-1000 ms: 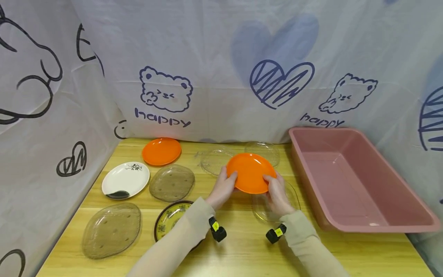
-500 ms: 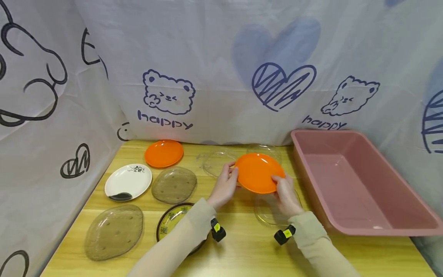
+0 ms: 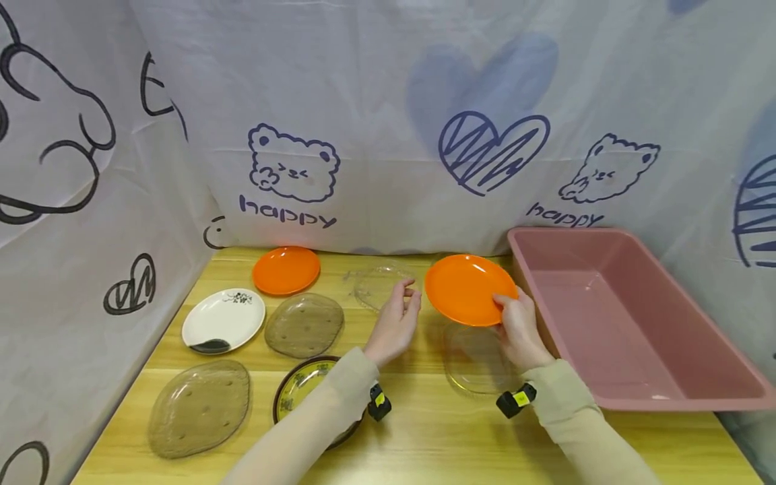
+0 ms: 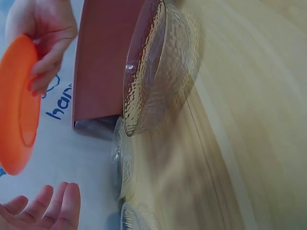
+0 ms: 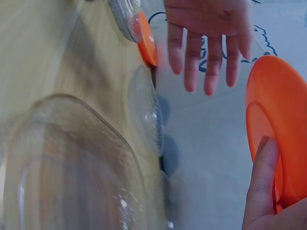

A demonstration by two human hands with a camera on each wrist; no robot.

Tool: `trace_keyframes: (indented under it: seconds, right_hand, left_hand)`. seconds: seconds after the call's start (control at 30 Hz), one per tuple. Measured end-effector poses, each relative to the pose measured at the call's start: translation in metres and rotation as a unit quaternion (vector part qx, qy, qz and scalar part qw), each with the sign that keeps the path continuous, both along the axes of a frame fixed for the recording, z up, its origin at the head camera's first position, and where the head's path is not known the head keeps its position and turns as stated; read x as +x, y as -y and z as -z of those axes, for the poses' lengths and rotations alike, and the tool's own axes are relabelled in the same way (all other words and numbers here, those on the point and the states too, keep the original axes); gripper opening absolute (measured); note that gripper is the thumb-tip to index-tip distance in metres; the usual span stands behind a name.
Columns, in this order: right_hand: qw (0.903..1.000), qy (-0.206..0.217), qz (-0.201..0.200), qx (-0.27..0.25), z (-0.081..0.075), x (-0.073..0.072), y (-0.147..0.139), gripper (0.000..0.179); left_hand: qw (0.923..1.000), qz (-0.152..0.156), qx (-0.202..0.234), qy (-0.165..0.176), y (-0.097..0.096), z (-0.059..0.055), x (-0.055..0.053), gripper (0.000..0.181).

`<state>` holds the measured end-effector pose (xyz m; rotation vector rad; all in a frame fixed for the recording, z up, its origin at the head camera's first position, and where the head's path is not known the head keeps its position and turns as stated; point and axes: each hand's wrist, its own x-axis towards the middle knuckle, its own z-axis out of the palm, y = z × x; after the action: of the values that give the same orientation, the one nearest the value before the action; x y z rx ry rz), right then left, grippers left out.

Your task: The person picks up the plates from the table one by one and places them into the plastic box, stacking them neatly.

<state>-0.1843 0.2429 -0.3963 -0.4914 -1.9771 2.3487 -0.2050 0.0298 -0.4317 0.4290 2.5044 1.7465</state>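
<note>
In the head view my right hand (image 3: 521, 330) grips an orange plate (image 3: 469, 289) by its right edge, thumb on top and fingers beneath. The plate is up off the table, above the clear glass dishes. My left hand (image 3: 394, 327) is just left of the plate and touches nothing. Its fingers look relaxed, and in the right wrist view that left hand (image 5: 211, 43) has straight, spread fingers. The left wrist view shows the plate (image 4: 19, 105) tilted in the right hand (image 4: 45, 33). A clear glass dish (image 3: 475, 370) stands on the table below it.
A pink basin (image 3: 612, 323) stands at the right. On the wooden table at left are another orange plate (image 3: 286, 271), a white plate (image 3: 223, 320), brownish glass plates (image 3: 305, 325) and a yellow, dark-rimmed plate (image 3: 303, 384). A clear dish (image 3: 378, 286) lies at the back, before a printed curtain.
The orange plate was held by both hands. My left hand has let go of it, while my right hand has carried it rightward and slightly back.
</note>
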Motion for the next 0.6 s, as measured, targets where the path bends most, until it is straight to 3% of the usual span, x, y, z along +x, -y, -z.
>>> trace_keyframes:
  seconds: [0.23,0.6]
  right_hand:
    - [0.9999,-0.012,0.007,-0.002,-0.02,0.001,-0.019,0.035]
    - [0.9929,-0.029,0.015,-0.115,-0.051,0.0,-0.076,0.033]
  left_hand:
    - [0.9984,0.007,-0.012,-0.056,-0.014,-0.002,-0.004,0.046]
    - [0.9895,0.053,-0.072,-0.114,-0.046,-0.011,0.004,0.046]
